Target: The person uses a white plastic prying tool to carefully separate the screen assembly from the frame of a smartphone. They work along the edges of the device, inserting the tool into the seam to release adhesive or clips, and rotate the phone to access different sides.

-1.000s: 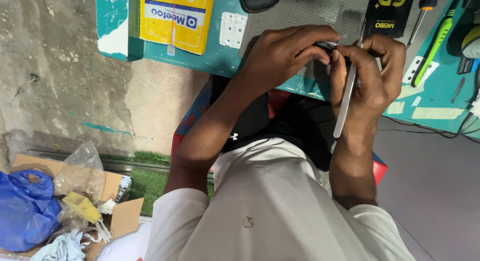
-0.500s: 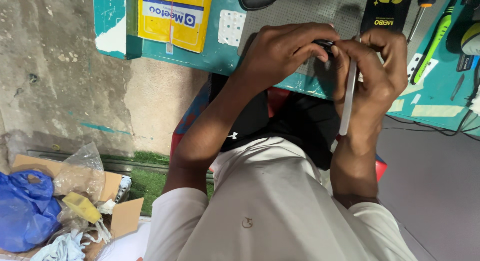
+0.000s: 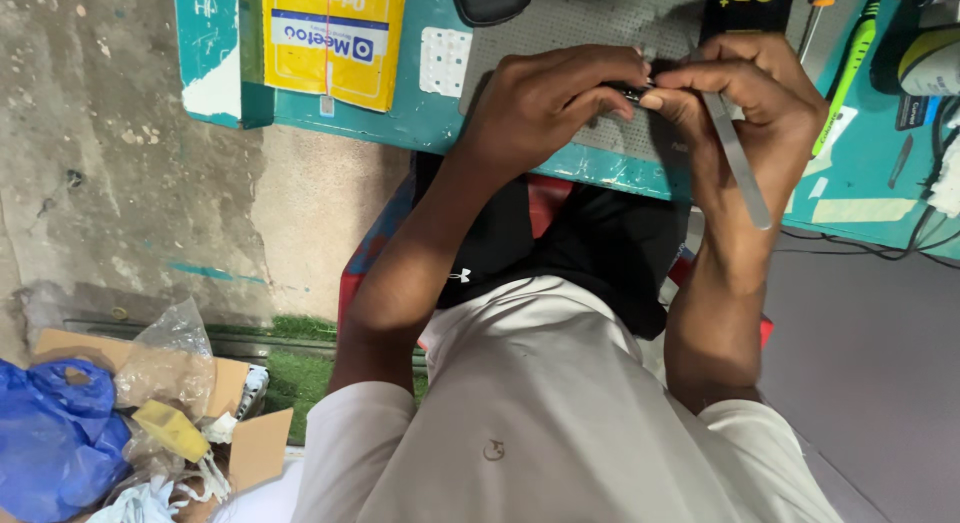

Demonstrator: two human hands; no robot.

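At the near edge of the teal-painted workbench (image 3: 420,123), both hands meet over a grey perforated mat (image 3: 590,18). The left hand (image 3: 545,103) has its fingers curled tight around a small dark object (image 3: 632,90), of which only a sliver shows between the knuckles; it may be a small electronic part, but the view is too poor to say. The right hand (image 3: 750,93) pinches that same object with thumb and forefinger pressed together, and also holds a slim flat silver metal tool (image 3: 738,161), whose free end slants towards 5 o'clock across the palm. At 10 o'clock from the hands a yellow printed packet (image 3: 335,33) lies on the bench. At 2 o'clock lies a green-handled screwdriver (image 3: 848,73). Far off at 8 o'clock, on the floor, a crumpled blue plastic bag (image 3: 50,438) sits beside an open brown cardboard box (image 3: 235,423).
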